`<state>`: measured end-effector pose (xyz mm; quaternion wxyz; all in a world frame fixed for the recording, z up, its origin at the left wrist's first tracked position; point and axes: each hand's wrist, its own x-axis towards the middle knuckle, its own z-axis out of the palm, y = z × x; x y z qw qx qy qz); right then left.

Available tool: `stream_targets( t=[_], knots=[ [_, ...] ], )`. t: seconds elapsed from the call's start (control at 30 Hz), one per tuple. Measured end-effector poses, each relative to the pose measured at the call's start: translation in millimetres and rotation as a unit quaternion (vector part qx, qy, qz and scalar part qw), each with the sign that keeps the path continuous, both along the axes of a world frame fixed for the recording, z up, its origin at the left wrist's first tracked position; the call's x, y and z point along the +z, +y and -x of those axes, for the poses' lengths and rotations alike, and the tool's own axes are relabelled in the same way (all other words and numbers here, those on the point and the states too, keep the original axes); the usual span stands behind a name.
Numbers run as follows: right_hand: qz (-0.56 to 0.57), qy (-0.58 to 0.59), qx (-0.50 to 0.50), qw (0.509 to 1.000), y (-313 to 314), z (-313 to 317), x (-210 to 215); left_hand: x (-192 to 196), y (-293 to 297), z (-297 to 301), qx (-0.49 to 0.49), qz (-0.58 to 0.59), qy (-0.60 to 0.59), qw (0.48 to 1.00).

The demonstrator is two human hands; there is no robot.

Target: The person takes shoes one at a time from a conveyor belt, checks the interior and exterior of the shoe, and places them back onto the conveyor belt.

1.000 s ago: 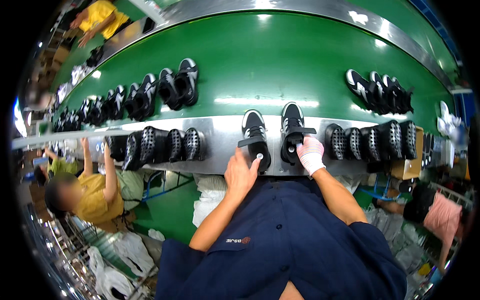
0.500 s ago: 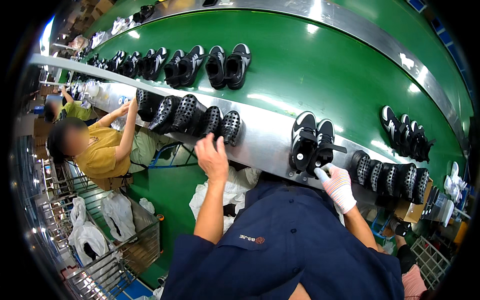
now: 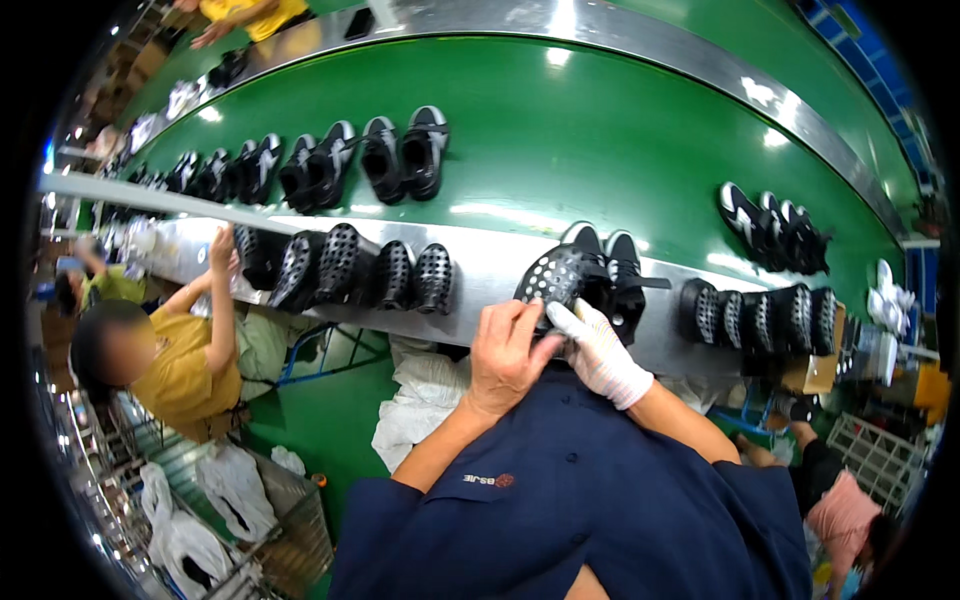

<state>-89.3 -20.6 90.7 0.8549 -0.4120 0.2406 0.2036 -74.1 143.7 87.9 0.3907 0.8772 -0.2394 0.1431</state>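
A black perforated plastic shoe form [image 3: 550,274], light showing through its holes, is held in front of me. My bare left hand [image 3: 506,356] closes its fingers on the near end. My right hand [image 3: 606,362], in a striped whitish glove, grips the same end, its thumb close to the left fingertips. Right behind the form, a pair of black-and-white sneakers [image 3: 624,268] stands on the metal ledge [image 3: 478,300], toes pointing away. The form and my hands partly cover the left sneaker. Several similar black forms [image 3: 394,272] stand on the ledge to the left.
More perforated forms [image 3: 758,322] line the ledge at right. Sneakers stand on the green surface [image 3: 560,130], at left [image 3: 404,155] and right [image 3: 770,228]. A pale bar [image 3: 150,200] crosses at left, beside a seated co-worker [image 3: 190,350]. A wire cart [image 3: 290,510] holds white bags.
My left hand has moved right from the left row of forms. My right hand has left the sneaker's heel, and both hands now hold a form together. The view has shifted slightly.
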Motion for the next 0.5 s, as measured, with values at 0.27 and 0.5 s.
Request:
stream_targets(
  t=[0.27,0.5],
  knots=[
    [0.202,0.049,0.185,0.96,-45.2,33.7,1.3,-52.5,-46.8,-40.4,-0.105,0.347,0.561,0.744],
    [0.641,-0.037,0.269,0.718,-45.2,62.1,14.0,-71.4,-80.7,-21.0,0.068,0.352,0.58,0.731]
  ],
)
